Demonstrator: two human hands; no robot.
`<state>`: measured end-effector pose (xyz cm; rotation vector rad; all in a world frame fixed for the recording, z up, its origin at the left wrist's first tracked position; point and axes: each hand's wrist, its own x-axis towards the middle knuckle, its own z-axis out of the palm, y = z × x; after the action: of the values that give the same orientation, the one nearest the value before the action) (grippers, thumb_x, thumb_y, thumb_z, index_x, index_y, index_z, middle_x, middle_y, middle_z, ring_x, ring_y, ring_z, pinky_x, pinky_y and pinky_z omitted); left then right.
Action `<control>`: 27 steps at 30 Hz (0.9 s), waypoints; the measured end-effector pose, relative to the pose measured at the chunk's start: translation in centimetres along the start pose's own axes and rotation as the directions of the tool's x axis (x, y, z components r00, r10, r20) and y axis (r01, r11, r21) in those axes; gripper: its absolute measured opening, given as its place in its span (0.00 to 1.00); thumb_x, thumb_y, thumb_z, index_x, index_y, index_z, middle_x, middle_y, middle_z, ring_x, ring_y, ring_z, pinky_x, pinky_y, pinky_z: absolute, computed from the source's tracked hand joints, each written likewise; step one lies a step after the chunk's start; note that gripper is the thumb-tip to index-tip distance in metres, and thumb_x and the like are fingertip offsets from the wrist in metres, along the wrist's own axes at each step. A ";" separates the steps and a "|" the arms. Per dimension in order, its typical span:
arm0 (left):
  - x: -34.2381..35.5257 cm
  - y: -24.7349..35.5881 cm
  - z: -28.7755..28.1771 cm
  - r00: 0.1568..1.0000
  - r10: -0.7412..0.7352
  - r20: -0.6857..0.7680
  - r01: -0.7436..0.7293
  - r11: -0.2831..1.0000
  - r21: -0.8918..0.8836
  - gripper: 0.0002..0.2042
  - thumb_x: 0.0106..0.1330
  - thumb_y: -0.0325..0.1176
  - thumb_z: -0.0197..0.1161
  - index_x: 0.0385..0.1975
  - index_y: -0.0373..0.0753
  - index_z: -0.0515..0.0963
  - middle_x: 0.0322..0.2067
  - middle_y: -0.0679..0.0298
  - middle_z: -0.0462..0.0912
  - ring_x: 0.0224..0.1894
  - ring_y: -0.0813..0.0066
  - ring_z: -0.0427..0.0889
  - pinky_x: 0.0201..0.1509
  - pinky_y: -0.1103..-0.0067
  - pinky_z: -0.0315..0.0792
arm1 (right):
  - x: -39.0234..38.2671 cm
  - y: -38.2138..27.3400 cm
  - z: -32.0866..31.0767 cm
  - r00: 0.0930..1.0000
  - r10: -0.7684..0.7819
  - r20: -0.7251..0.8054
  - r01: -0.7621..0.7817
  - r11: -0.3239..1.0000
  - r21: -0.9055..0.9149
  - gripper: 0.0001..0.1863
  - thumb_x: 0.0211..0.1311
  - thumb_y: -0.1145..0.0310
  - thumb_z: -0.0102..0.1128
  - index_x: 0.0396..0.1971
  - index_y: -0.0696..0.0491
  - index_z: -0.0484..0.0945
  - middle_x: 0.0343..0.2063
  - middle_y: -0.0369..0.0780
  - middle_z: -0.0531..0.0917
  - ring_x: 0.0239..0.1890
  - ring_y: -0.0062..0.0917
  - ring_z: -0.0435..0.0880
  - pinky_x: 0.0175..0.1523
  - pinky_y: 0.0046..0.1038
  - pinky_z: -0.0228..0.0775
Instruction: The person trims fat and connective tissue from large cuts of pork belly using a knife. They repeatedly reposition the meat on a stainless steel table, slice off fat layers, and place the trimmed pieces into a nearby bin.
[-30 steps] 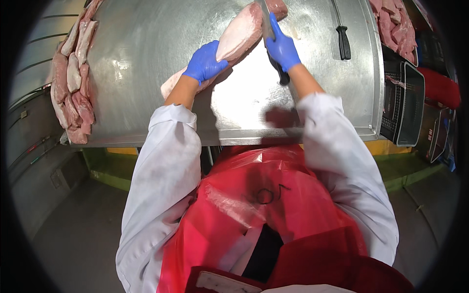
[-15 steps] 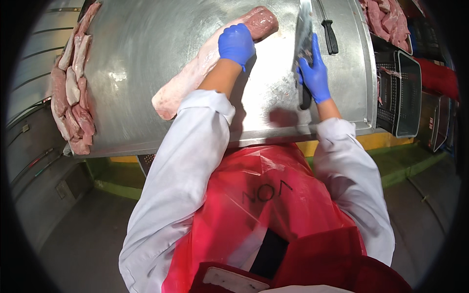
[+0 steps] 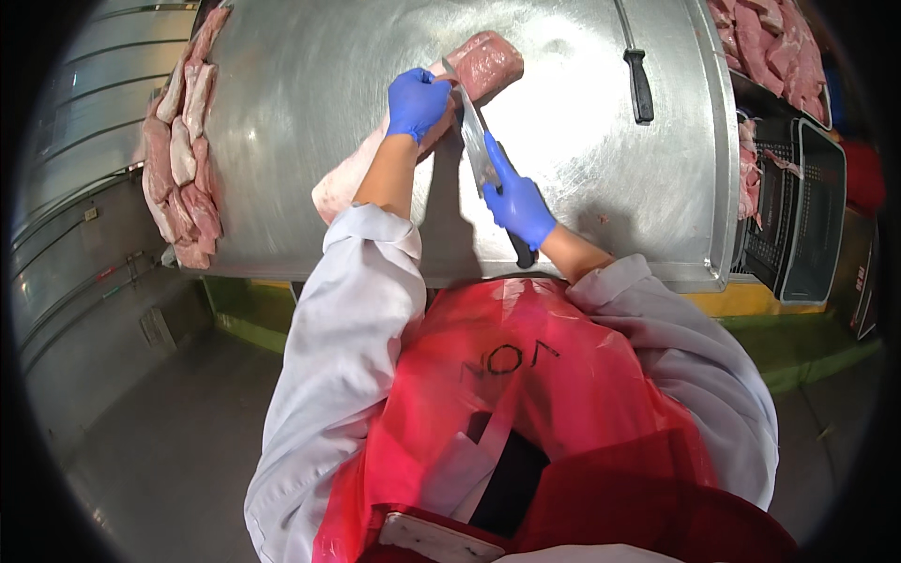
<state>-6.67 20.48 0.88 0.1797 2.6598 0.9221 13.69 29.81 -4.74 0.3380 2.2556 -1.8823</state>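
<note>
A long pale pork loin lies slantwise on the metal table, its dark red end pointing away from me. My left hand, in a blue glove, is closed on the loin's upper side near that red end. In my right hand, also gloved in blue, is a large knife. My index finger stretches along the back of the blade. The knife's tip reaches the meat just beside my left fingers, at the border between pale fat and red flesh. My left hand hides part of the loin.
A sharpening steel with a black handle lies on the table to the right. Several meat strips line the table's left edge. At the right stand a tray of cut meat and a grey crate.
My right hand has brought the knife leftward from beside the sharpening steel to the loin. My left hand has shifted slightly on the meat, and the whole view has moved a little.
</note>
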 end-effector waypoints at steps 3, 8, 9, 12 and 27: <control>-0.8 0.6 0.4 0.999 0.053 0.005 -0.053 0.999 -0.009 0.14 0.55 0.38 0.67 0.24 0.31 0.81 0.25 0.48 0.85 0.28 0.61 0.85 0.37 0.70 0.78 | 5.8 -4.9 -3.0 0.991 0.123 0.060 -0.129 0.987 0.101 0.44 0.62 0.72 0.49 0.77 0.39 0.42 0.46 0.58 0.82 0.37 0.49 0.86 0.45 0.42 0.79; 2.8 -0.7 0.1 0.999 0.030 -0.016 -0.030 1.000 0.008 0.11 0.54 0.35 0.67 0.25 0.31 0.82 0.23 0.56 0.84 0.26 0.73 0.82 0.33 0.75 0.76 | 4.4 -1.6 -0.4 1.000 -0.020 0.011 0.018 0.990 0.143 0.46 0.60 0.74 0.50 0.78 0.42 0.42 0.36 0.54 0.83 0.24 0.35 0.84 0.34 0.37 0.78; 3.0 -1.0 0.0 1.000 -0.001 -0.027 0.000 0.999 -0.035 0.11 0.54 0.35 0.67 0.25 0.31 0.82 0.22 0.58 0.84 0.26 0.76 0.81 0.32 0.77 0.76 | 2.5 -1.8 -0.2 0.998 0.006 0.058 -0.015 0.988 0.155 0.45 0.61 0.73 0.49 0.77 0.42 0.42 0.38 0.53 0.83 0.24 0.34 0.84 0.33 0.37 0.78; 2.2 -0.7 -0.7 0.998 0.060 -0.006 -0.060 0.985 -0.162 0.10 0.55 0.34 0.67 0.26 0.32 0.82 0.22 0.62 0.82 0.26 0.78 0.79 0.32 0.79 0.75 | 5.6 -4.1 -0.7 0.995 0.062 0.082 -0.077 0.977 0.201 0.44 0.62 0.73 0.48 0.77 0.43 0.43 0.38 0.53 0.83 0.25 0.34 0.84 0.32 0.37 0.78; -2.1 2.4 4.3 0.754 0.082 -0.652 -0.571 0.573 -0.588 0.08 0.68 0.29 0.55 0.28 0.34 0.77 0.22 0.51 0.78 0.29 0.57 0.82 0.34 0.67 0.74 | 4.1 -0.9 1.6 0.976 0.097 0.197 -0.069 0.987 -0.146 0.28 0.69 0.72 0.53 0.68 0.48 0.61 0.36 0.42 0.83 0.34 0.26 0.83 0.39 0.29 0.78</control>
<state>-3.21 24.40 -0.30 0.2584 2.4063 2.5175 9.49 28.27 -5.31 0.2050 2.1843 -1.6286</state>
